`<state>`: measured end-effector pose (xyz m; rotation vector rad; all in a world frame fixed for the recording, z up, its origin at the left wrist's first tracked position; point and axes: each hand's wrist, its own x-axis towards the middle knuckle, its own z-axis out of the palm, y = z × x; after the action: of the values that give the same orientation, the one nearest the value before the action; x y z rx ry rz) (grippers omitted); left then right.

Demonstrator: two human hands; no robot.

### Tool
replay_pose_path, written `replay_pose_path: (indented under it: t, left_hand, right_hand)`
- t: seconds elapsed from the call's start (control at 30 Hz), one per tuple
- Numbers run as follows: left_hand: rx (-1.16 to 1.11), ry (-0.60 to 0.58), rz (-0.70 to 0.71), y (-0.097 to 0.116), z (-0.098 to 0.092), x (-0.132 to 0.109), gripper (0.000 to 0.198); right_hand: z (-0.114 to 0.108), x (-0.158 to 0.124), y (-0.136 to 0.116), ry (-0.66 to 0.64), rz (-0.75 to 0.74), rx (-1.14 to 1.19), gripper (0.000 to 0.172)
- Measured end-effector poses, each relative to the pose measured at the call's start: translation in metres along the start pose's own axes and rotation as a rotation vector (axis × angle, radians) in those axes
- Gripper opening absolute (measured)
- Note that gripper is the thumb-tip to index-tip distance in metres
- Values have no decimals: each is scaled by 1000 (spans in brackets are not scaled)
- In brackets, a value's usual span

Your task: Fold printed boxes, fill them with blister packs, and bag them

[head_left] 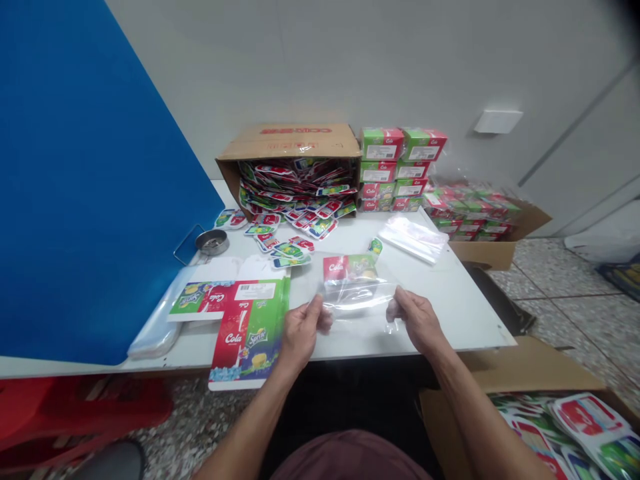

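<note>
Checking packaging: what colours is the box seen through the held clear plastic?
Mainly red and green; the box shows best in the head view.

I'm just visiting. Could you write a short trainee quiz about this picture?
1. True or false: only the left hand grips the clear plastic.
2. The round metal dish sits on: A) the floor; B) the table; C) the stacked boxes.
3. Fill in: the red part of the small box behind the clear plastic reads ____.

Key: 1. False; the right hand grips it too. 2. B. 3. Cola.
</note>
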<state>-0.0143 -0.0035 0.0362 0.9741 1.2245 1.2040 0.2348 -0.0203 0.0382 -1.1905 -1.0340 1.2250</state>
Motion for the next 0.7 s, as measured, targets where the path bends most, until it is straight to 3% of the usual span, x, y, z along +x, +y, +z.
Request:
replay_pose_path:
  t: [0.13,0.27,0.43,0.53,0.7]
  left_hand:
    - [107,41,62,0,-1,0,51]
    - [159,42,57,5,-1,-1,49]
    - [25,-45,-6,8,2,-3,39]
    - [-73,-53,-65,7,2,-2,43]
    - [73,-12,-1,7,-2,-1,39]
  right_hand:
    - [0,-1,-3,45,-30,-70,52]
    - [-2,-3,-2,-14,-14,15,27]
    - [0,-3,0,-21,48,163,27]
    - [4,-2,-1,21,85,159,30]
    - [7,-2,-3,-2,104,181,32]
